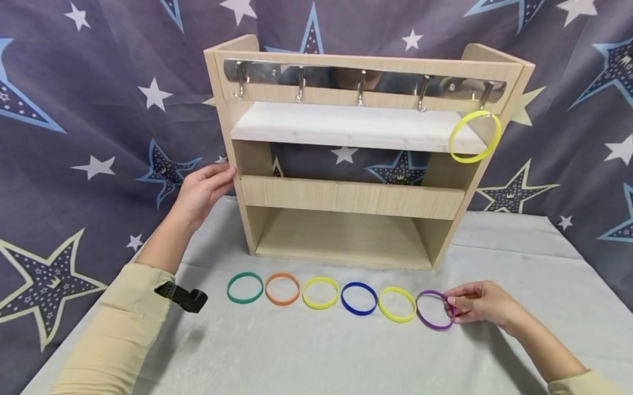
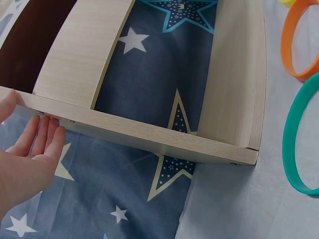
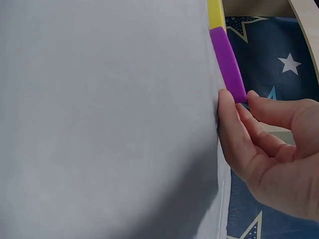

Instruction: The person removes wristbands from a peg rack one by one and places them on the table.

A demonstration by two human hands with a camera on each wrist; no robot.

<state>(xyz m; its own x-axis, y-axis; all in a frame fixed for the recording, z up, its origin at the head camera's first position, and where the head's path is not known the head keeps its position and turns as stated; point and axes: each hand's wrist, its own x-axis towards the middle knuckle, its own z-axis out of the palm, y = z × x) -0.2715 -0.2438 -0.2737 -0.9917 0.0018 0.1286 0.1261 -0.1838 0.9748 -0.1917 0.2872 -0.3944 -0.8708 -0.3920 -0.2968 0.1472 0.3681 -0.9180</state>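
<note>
In the head view a purple wristband (image 1: 434,328) is at the right end of a row on the cloth. My right hand (image 1: 485,303) pinches its right side between thumb and fingers; the right wrist view shows the purple band (image 3: 229,64) at the fingertips of that hand (image 3: 269,134). My left hand (image 1: 201,194) touches the left side panel of a wooden shelf (image 1: 349,197), fingers fairly straight. In the left wrist view the left hand (image 2: 30,159) has its fingertips against the panel's outer face and its thumb by the edge. A yellow wristband (image 1: 474,160) hangs on the rightmost hook.
Left of the purple band lie yellow (image 1: 396,318), blue (image 1: 358,312), yellow (image 1: 320,306), orange (image 1: 282,303) and green (image 1: 244,301) wristbands. Across the shelf's top front runs a metal hook rail (image 1: 323,77). A starry curtain (image 1: 110,145) hangs behind the cloth-covered table (image 1: 308,364).
</note>
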